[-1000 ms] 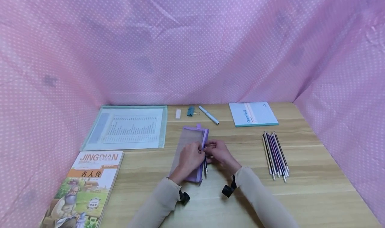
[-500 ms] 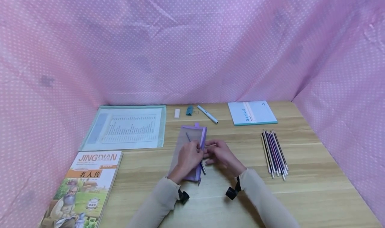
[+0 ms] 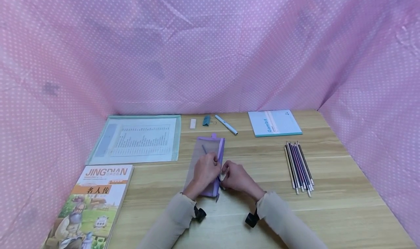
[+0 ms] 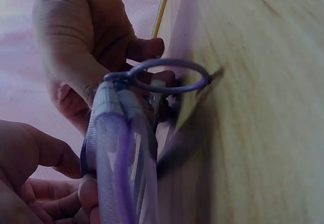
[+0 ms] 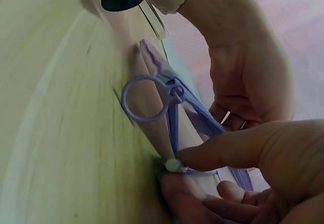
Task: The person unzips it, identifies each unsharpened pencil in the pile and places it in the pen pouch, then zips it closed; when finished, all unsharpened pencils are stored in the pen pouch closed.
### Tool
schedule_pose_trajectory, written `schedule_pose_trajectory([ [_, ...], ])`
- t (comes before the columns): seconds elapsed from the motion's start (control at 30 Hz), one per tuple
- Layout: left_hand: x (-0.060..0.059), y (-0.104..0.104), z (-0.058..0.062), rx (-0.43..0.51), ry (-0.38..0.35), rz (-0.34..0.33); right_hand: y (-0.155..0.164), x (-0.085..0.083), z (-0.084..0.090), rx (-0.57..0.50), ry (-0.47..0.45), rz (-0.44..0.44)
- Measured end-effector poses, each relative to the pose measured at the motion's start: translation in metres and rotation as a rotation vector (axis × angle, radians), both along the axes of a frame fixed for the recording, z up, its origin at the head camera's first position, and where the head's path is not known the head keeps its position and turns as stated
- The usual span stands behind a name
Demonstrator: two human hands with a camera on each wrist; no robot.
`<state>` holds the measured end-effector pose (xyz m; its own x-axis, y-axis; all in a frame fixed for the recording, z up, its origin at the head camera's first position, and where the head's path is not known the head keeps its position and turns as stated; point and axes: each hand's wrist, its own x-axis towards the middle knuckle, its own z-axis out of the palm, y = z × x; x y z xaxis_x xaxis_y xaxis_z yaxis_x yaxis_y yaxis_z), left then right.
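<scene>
A purple mesh pencil pouch (image 3: 206, 158) lies flat on the wooden table (image 3: 328, 205), open along its right side. My left hand (image 3: 214, 164) rests on it and pinches the zip edge (image 4: 109, 148). One dark pencil (image 3: 205, 149) lies slanted inside the mesh, with its near end sticking out. My right hand (image 3: 225, 175) pinches that white end (image 5: 173, 164) between thumb and fingers, close to the pouch's near corner. The zip's ring pull (image 5: 147, 100) hangs free at that corner. The pencil's middle is hidden under my left hand.
A row of several pencils (image 3: 299, 167) lies to the right. At the back are a blue notebook (image 3: 273, 123), a pen (image 3: 226, 125), a binder clip (image 3: 206, 120) and an eraser (image 3: 193, 123). A document folder (image 3: 137, 139) and a book (image 3: 95, 201) lie left. Pink cloth walls enclose the table.
The pencil went from lying beside the pouch to slanting inside it, and slid further in. My right hand drew back to its near end. My left hand stayed on the pouch.
</scene>
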<state>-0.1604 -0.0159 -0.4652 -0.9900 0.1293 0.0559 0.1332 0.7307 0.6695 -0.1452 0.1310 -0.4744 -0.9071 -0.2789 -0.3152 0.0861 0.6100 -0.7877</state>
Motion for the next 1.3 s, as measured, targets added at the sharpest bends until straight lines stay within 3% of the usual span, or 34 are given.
schedule_pose_trajectory([
  [0.07,0.000,0.000,0.000,0.008,0.000,0.000,0.001,0.001,-0.001,-0.057,-0.051,-0.022],
  [0.23,-0.001,0.000,0.000,-0.001,0.020,-0.011,0.006,0.000,-0.003,-0.332,-0.230,-0.134],
  [0.33,-0.001,0.000,0.000,-0.008,0.032,-0.015,0.007,0.000,-0.005,-0.441,-0.257,-0.167],
  [0.43,-0.002,0.000,0.000,-0.011,0.033,-0.015,0.007,0.001,-0.005,-0.472,-0.253,-0.170],
  [0.67,-0.002,-0.001,0.002,-0.007,0.012,-0.009,0.004,0.005,-0.004,-0.388,-0.210,-0.084],
  [0.9,-0.001,0.001,0.003,0.009,0.002,-0.005,0.031,0.007,0.013,-0.335,-0.138,-0.116],
  [1.13,0.000,0.001,0.002,0.021,-0.004,-0.008,0.122,0.008,0.038,-0.140,0.072,-0.267],
  [1.3,0.001,-0.001,0.002,0.002,0.014,0.005,0.208,0.012,0.042,0.051,0.162,-0.394],
])
